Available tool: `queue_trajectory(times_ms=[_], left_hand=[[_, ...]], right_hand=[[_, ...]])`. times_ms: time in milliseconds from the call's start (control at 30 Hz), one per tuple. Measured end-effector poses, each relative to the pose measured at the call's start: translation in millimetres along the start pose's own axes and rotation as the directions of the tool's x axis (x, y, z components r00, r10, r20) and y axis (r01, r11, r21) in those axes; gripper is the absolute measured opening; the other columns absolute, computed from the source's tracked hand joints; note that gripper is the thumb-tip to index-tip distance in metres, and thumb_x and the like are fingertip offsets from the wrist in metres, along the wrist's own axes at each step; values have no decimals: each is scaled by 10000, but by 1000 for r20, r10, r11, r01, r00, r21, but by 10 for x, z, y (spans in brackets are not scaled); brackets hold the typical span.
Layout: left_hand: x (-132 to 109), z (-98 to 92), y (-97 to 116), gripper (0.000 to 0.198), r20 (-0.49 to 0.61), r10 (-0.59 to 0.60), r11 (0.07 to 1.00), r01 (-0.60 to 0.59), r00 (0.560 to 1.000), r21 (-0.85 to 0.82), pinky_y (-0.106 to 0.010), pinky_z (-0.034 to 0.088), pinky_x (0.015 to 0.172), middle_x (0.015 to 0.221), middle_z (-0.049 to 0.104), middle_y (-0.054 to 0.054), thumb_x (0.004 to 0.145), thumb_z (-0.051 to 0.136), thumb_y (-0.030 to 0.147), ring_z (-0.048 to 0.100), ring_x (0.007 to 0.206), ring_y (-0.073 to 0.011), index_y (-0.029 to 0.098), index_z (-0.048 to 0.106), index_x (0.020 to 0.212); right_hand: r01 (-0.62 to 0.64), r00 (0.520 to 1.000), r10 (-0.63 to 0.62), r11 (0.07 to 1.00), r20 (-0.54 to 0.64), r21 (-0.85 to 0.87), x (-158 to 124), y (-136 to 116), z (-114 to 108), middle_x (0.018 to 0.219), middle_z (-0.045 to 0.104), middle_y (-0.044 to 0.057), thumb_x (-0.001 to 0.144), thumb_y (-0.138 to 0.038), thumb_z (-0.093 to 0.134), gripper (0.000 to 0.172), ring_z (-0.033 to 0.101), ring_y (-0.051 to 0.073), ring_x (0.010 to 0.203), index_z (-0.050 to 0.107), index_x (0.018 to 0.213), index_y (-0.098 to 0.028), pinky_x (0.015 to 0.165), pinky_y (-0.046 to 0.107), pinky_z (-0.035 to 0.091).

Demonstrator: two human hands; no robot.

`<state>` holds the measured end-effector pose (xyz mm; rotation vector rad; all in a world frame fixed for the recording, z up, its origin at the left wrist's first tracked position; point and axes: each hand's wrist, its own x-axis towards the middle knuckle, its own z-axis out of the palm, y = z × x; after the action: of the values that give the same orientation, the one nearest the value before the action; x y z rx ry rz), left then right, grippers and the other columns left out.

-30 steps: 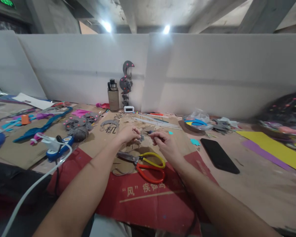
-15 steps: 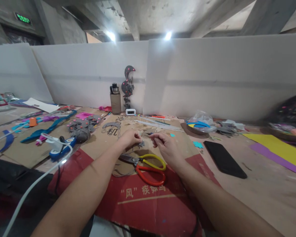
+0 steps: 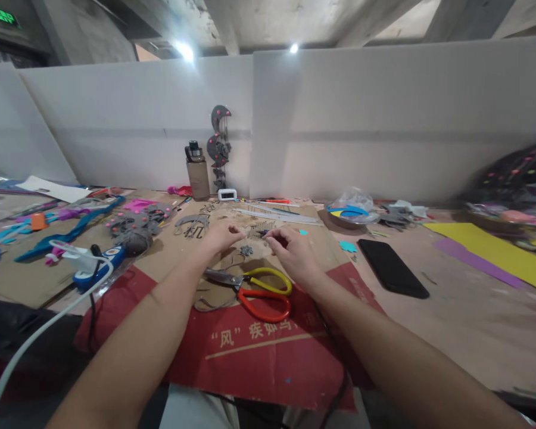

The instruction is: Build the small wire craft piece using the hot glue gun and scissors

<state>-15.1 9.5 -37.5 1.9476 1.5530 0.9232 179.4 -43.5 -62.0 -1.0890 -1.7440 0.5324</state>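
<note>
Over the middle of the cardboard, my left hand (image 3: 224,237) has its fingertips pinched; whatever they hold is too fine to see. Facing it, my right hand (image 3: 292,249) is also closed in a pinch, and its contents cannot be made out. A small grey flower-like piece (image 3: 246,250) is just below and between both hands; whether it hangs from a thread I cannot tell. Large scissors (image 3: 263,302) with one yellow and one red handle lie nearer to me, their blades toward the left. Grey cord (image 3: 212,308) curls beside the blades.
A black phone (image 3: 393,268) lies to the right, near yellow sheet (image 3: 486,250). On the left are a blue power strip (image 3: 99,267) with a white cable and grey yarn (image 3: 136,241). A bottle (image 3: 198,176) and a grey hanging ornament (image 3: 218,146) stand at the back wall.
My hands have moved slightly apart, and the grey flower-like piece now shows clear below my left fingers. The whole view has shifted, so the scene sits further left and higher.
</note>
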Motion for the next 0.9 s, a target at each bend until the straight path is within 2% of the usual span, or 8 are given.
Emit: queue_trajectory(times_ms=[100, 200, 367, 467, 567, 633, 800, 900], left_hand=[[11, 8, 25, 124, -95, -3, 1000, 2, 996, -15, -231, 319, 498, 509, 591, -13, 535, 759, 214, 485, 536, -147, 207, 645, 489], [6, 31, 66, 104, -188, 27, 999, -30, 982, -12, -244, 357, 558, 554, 602, -16, 582, 725, 171, 496, 578, -155, 207, 646, 525], [-98, 95, 220, 73, -312, 227, 958, -270, 922, -99, -250, 401, 656, 726, 650, -32, 723, 646, 253, 538, 680, -150, 192, 674, 695], [-203, 146, 347, 159, -191, 288, 907, -331, 939, -261, -243, 410, 632, 712, 636, -23, 791, 586, 307, 540, 652, -132, 175, 672, 771], [-277, 182, 439, 201, -3, 303, 868, -277, 953, -412, -245, 423, 602, 730, 651, -26, 792, 595, 334, 553, 633, -127, 165, 681, 860], [-296, 191, 466, 212, 63, 302, 862, -245, 951, -443, -244, 423, 589, 734, 660, -29, 770, 627, 340, 556, 623, -123, 164, 692, 869], [-301, 177, 464, 155, 101, 309, 887, -248, 946, -390, -240, 411, 581, 651, 649, -21, 749, 651, 304, 563, 600, -122, 171, 715, 797], [-307, 179, 451, 155, 70, 301, 898, -258, 951, -356, -243, 414, 568, 645, 657, -26, 749, 652, 312, 572, 586, -126, 171, 710, 779]], right_hand=[[-10, 1000, 11, 1000, -13, 20, -10, -16, -10, 739, 578, 11, 872, -312, 450, 172, 535, 140, 679, 552, 801, -192, 638, 267, 423], [-19, 999, 21, 999, -44, 42, -30, -46, -19, 682, 525, -13, 896, -299, 390, 165, 513, 128, 627, 481, 796, -204, 617, 259, 404], [-53, 996, 62, 989, -59, 141, -31, -70, -14, 623, 491, -32, 902, -334, 374, 178, 501, 124, 583, 452, 797, -213, 597, 254, 409], [-165, 984, 178, 954, -31, 249, -7, -87, -16, 580, 478, -46, 859, -380, 454, 188, 477, 115, 523, 464, 774, -213, 526, 239, 400], [-243, 966, 258, 909, 1, 339, 16, -100, -19, 549, 474, -57, 826, -386, 487, 187, 445, 99, 475, 470, 768, -210, 463, 216, 364], [-256, 962, 272, 884, 15, 392, 27, -92, -13, 543, 475, -63, 809, -395, 503, 193, 439, 90, 463, 462, 775, -209, 441, 203, 343], [-237, 966, 256, 857, 22, 458, 44, -43, 23, 575, 502, -63, 768, -439, 561, 257, 450, 76, 468, 448, 771, -208, 431, 191, 331], [-232, 968, 250, 865, 18, 445, 46, -25, 23, 582, 495, -66, 763, -459, 575, 277, 446, 76, 465, 451, 771, -211, 432, 196, 338]])
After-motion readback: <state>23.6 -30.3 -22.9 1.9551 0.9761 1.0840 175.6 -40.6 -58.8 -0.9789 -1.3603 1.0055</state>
